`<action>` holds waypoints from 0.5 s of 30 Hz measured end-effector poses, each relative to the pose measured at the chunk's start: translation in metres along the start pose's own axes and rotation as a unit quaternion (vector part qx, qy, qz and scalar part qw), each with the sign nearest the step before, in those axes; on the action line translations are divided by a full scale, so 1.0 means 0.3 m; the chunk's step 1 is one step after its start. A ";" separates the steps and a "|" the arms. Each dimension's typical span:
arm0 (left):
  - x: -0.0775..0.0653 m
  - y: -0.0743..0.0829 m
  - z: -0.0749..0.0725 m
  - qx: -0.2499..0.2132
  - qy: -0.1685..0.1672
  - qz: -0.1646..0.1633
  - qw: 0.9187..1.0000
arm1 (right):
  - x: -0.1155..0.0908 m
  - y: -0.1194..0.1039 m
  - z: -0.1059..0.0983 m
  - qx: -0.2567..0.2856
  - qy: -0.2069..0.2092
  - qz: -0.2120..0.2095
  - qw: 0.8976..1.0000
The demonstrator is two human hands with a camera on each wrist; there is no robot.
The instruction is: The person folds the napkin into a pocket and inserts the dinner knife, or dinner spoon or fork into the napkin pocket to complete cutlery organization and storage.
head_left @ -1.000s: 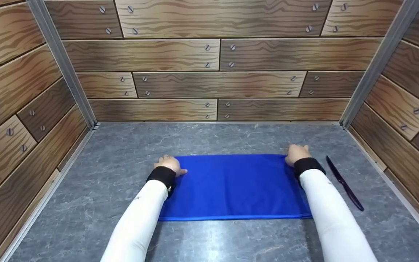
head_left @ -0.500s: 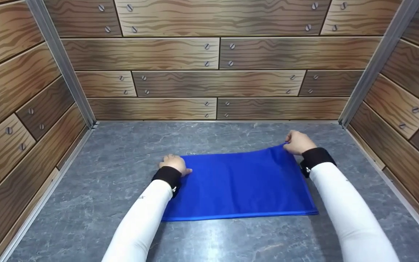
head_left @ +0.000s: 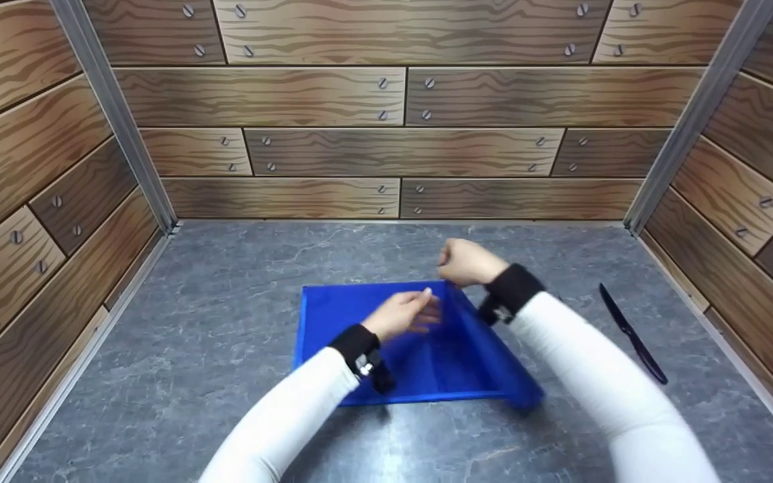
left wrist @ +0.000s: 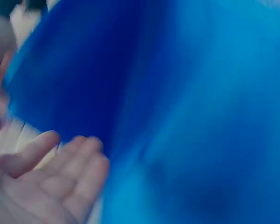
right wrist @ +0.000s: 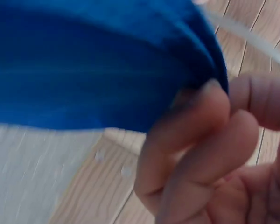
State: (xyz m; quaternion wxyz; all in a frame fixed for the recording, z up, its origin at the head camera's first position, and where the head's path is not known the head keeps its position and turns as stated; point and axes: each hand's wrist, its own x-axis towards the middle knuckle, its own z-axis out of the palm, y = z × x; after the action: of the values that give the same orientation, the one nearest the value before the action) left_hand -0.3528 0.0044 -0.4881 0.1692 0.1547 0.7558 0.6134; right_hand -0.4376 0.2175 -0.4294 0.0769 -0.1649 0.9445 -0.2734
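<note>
1. Your right hand (head_left: 467,261) pinches the blue cloth (head_left: 336,312) between thumb and fingers, at what looks like its far right corner; the right wrist view shows that grip close up.
2. Your left hand (head_left: 403,314) holds nothing: its fingers are loosely extended, thumb apart from them, over the middle of the cloth. Whether its fingertips touch the fabric cannot be told through the blur.
3. You have the cloth in front of you on the grey worktop (head_left: 225,322). Its left part lies flat, while its right side rises in a slanting flap, smeared by motion toward the near end.
4. Judging by that flap, you are partway through a fold, right side over left, with the crease not yet made.
5. Next, this seems to call for your left hand to take the near end of the raised side, so both ends cross level. Lay it down edge to edge, then smooth the crease.
6. Leave the dark knife (head_left: 631,332) alone; it lies off to the right, well apart from the cloth.
</note>
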 end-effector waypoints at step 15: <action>-0.144 -0.046 0.155 -0.289 0.082 -0.136 0.944 | -0.078 -0.175 0.144 0.274 -0.038 0.076 0.958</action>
State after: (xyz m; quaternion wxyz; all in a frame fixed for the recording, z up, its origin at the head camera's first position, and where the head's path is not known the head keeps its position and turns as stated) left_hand -0.2937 0.0232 -0.5077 0.2261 -0.0561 0.5708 0.7874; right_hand -0.3915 0.1628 -0.4359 0.1757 -0.0755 0.8398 -0.5082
